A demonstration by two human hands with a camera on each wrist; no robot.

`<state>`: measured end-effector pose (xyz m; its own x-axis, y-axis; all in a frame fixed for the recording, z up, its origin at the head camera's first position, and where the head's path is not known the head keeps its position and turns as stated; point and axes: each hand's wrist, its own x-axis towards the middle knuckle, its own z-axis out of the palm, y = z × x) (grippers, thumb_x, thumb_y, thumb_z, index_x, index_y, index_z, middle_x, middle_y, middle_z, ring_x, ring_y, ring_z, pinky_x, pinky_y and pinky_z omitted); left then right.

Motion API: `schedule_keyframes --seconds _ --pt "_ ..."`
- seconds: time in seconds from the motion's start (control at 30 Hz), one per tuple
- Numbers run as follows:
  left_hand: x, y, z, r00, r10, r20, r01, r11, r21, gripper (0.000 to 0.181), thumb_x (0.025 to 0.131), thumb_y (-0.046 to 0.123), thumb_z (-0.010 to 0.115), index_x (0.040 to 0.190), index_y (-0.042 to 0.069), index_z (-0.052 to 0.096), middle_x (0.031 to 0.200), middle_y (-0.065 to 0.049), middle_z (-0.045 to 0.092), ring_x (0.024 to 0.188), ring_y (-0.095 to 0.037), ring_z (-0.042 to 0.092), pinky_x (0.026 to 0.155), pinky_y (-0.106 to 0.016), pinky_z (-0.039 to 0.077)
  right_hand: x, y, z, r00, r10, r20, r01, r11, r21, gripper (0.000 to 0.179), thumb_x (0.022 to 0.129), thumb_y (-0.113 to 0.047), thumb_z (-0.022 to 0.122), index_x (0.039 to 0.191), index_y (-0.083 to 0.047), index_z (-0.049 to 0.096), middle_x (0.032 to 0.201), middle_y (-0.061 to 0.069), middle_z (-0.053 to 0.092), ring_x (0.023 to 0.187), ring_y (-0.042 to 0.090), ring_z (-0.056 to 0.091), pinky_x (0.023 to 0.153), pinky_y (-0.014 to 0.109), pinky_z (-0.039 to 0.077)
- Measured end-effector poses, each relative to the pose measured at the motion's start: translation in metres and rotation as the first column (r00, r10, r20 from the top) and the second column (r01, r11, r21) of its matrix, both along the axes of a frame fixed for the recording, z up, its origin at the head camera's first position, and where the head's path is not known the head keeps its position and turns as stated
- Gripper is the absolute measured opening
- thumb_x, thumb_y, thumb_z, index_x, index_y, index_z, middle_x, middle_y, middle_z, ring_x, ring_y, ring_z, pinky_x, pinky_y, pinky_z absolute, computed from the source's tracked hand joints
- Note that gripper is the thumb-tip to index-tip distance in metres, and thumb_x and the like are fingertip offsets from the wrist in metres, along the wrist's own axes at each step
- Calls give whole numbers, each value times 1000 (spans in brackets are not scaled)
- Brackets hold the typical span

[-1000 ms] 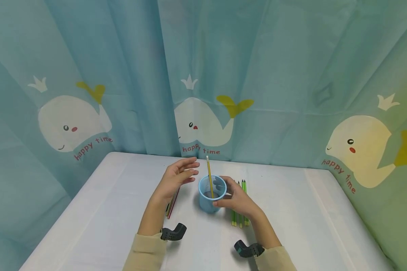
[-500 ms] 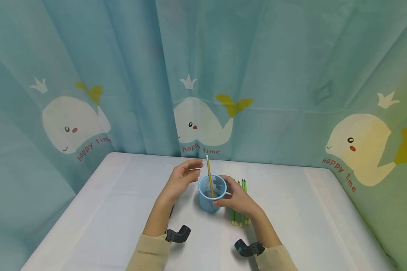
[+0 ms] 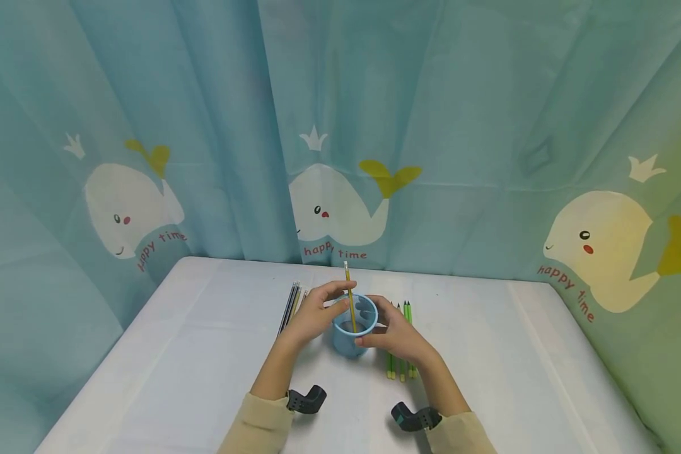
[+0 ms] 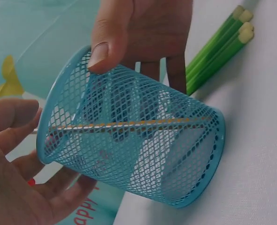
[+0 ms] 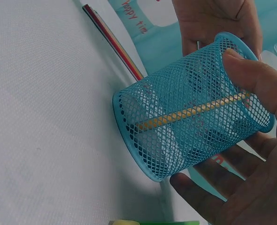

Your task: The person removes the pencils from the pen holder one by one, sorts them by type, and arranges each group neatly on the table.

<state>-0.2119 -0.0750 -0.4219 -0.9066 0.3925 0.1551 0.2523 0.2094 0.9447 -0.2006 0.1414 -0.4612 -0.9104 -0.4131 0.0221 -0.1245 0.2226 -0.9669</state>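
A light blue mesh pencil holder [image 3: 349, 343] stands on the table, with one yellow pencil [image 3: 351, 302] leaning upright inside it. My right hand [image 3: 400, 331] grips the holder from the right, thumb at the near side of the rim and fingers round the far side. At the left of the rim is my left hand [image 3: 318, 315], its thumb and fingers loosely spread beside the pencil's upper part. In the left wrist view, the fingers [image 4: 26, 112] reach about the holder's mouth and partly hide the pencil's end; no firm pinch shows.
Several green pencils [image 3: 401, 369] lie on the white table [image 3: 181, 378] right of the holder, partly under my right hand. To the left lie several dark, yellow and red pencils [image 3: 288, 306], partly covered by my left arm. A whale-printed curtain [image 3: 477, 157] hangs behind.
My left hand has moved right and nearer to the holder, up to the yellow pencil. More of the left pencils' far ends now show. The right hand and holder stay in place.
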Motion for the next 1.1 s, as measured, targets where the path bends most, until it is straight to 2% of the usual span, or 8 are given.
schedule_keyframes --seconds 0.23,0.37,0.6,0.87,1.1 --pt "0 0 1 999 48 -26 -47 998 36 35 100 12 59 135 9 61 137 -9 62 130 -32 54 108 -57 43 -1 -1 0 1000 -3 1 3 1000 1 83 75 -16 87 145 -12 43 145 11 51 134 35 49 106 50 47" --pt "1 -1 7 996 74 -50 -71 996 59 33 100 11 59 133 9 62 135 -9 62 129 -29 56 108 -53 44 -1 0 -1 1000 3 -5 -3 1000 -7 84 75 -16 87 146 -9 42 145 14 50 133 37 50 106 51 47" --pt "5 -5 17 991 119 -64 -116 991 62 32 100 13 60 132 12 63 135 -3 63 128 -24 57 106 -49 48 -1 0 0 1000 10 5 -10 1000 -14 85 76 -16 87 147 -9 41 145 15 50 134 36 49 108 51 46" --pt "11 -10 30 986 138 -93 -130 988 85 32 100 14 61 132 11 63 135 -4 62 127 -25 57 105 -47 49 -1 0 0 1000 -2 6 2 1000 -6 82 76 -15 87 145 -12 43 142 10 53 132 34 51 107 50 47" --pt "13 -12 36 979 165 -120 -141 972 187 31 98 9 62 130 8 63 131 -9 64 124 -25 58 101 -39 53 -2 0 -1 1000 -2 9 2 1000 -14 82 75 -15 87 145 -13 43 142 10 53 132 34 51 107 50 46"
